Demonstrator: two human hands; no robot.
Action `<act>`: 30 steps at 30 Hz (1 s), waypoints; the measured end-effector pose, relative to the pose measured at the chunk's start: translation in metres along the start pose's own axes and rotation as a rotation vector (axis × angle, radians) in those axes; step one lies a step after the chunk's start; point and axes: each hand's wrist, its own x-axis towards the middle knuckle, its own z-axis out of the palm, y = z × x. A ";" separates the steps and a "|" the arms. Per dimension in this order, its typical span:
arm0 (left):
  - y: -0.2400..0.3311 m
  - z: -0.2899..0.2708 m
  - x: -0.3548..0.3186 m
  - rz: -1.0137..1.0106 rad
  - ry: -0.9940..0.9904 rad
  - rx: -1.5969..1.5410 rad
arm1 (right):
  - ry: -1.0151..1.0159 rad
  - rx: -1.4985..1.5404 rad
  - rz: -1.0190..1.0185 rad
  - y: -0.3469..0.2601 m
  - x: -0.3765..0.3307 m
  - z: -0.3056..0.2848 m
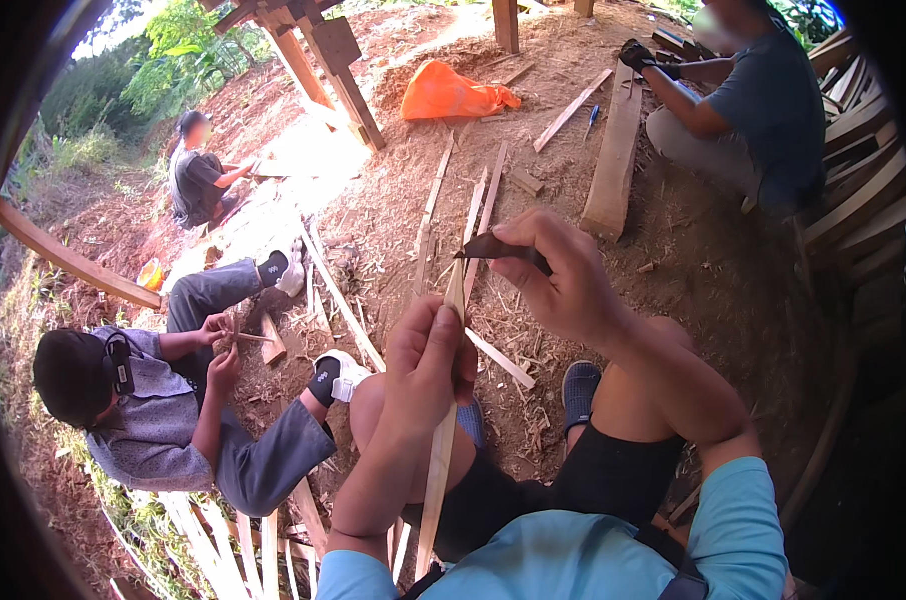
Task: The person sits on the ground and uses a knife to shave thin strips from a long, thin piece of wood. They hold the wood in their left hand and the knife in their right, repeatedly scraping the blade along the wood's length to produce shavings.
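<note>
My left hand [420, 362] is closed round a long pale strip of wood or bamboo [437, 478], which runs down past my leg toward my lap. The strip's narrow upper end pokes out above my thumb. Pinched between the thumb and fingers of my right hand [565, 275] is a dark, short-bladed knife [501, 249]. Its pointed end is at the top of the strip; whether it touches or cuts in, I cannot make out. Part of the knife's rear end is hidden by my fingers.
Shavings and loose strips [343, 290] litter the dirt. A person [153, 390] sits close on my left, another farther left. At the right a gloved person [763, 110] works by a thick plank [613, 165]. Ahead are an orange bag [453, 92], a blue-handled tool [592, 122] and wooden posts [348, 85].
</note>
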 end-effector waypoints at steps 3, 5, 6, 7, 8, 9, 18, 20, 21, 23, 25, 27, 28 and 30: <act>0.000 0.000 -0.001 0.001 -0.017 -0.005 | -0.152 0.069 0.007 -0.011 -0.009 0.001; -0.001 -0.006 -0.001 -0.010 -0.046 -0.016 | -0.236 0.102 0.024 -0.016 -0.008 0.000; -0.001 -0.007 -0.002 -0.009 -0.051 -0.004 | -0.230 0.108 0.018 -0.016 -0.008 0.000; -0.001 -0.007 -0.003 -0.008 -0.055 0.008 | -0.224 0.114 0.011 -0.015 -0.008 0.001; 0.000 -0.007 -0.003 -0.008 -0.059 0.021 | -0.217 0.120 0.004 -0.015 -0.007 0.001; 0.001 -0.007 -0.003 -0.011 -0.042 0.030 | -0.217 0.115 0.014 -0.015 -0.007 0.002; -0.001 -0.010 -0.001 -0.015 -0.043 -0.066 | -0.213 0.113 0.005 -0.018 -0.008 0.008; -0.003 -0.009 -0.001 0.003 -0.056 -0.059 | -0.211 0.113 0.009 -0.017 -0.008 0.008; -0.003 -0.008 0.000 0.010 -0.045 -0.039 | -0.193 0.095 0.008 -0.017 -0.008 0.007; -0.001 -0.004 0.002 0.023 -0.025 0.000 | -0.155 0.055 0.007 -0.015 -0.007 0.007; -0.006 -0.006 0.006 0.040 -0.030 -0.023 | -0.133 0.047 -0.010 -0.012 -0.006 0.009; -0.006 -0.004 0.007 0.031 -0.042 -0.031 | -0.091 0.029 0.035 -0.011 -0.003 0.007; -0.006 -0.002 0.006 0.013 -0.051 -0.027 | -0.061 0.016 0.089 -0.010 0.000 0.005; -0.004 0.003 0.002 -0.002 -0.072 -0.005 | 0.001 0.026 0.175 -0.007 0.007 -0.002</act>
